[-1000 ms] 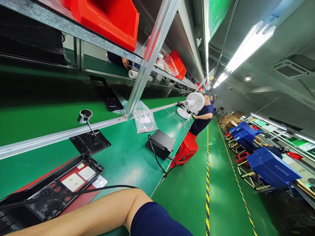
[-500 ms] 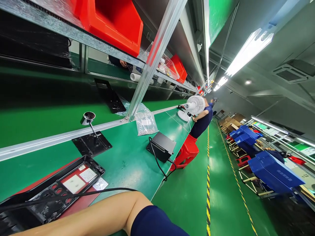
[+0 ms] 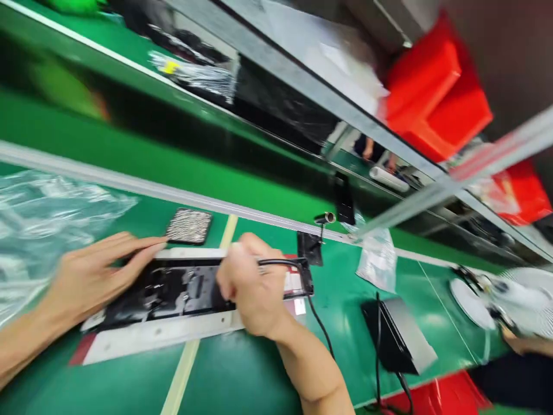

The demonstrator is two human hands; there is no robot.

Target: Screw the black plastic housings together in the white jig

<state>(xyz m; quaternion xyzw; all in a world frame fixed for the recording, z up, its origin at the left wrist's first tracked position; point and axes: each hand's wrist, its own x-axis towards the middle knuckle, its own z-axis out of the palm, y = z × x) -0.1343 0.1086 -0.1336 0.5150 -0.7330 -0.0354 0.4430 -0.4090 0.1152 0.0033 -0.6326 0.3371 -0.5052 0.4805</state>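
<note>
Black plastic panel (image 3: 173, 291) lies flat in a pale fixture tray (image 3: 164, 337) over a red mat, near the front edge of the green bench (image 3: 242, 374). Left hand (image 3: 90, 276) rests open on the panel's left end, fingers spread and flat, pressing rather than gripping. Right hand (image 3: 253, 294) is fisted around a corded tool (image 3: 280, 263), presumably a driver, held over the panel's right half; the tip is hidden and the view is motion-blurred. Black cord (image 3: 322, 331) trails off toward the dark control box (image 3: 395, 337) nearer the bench's right end. Small tray of screws (image 3: 189, 226) sits just behind the panel; clear plastic bag (image 3: 43, 213) at the left edge. Risk, as judged: the cord drags across the panel or snags the box, pulling the tool off line; light left-hand pressure lets the panel shift in its tray. Versus half a second ago: view swings from the aisle down to the bench; both hands now visible, previously only a forearm.
</note>
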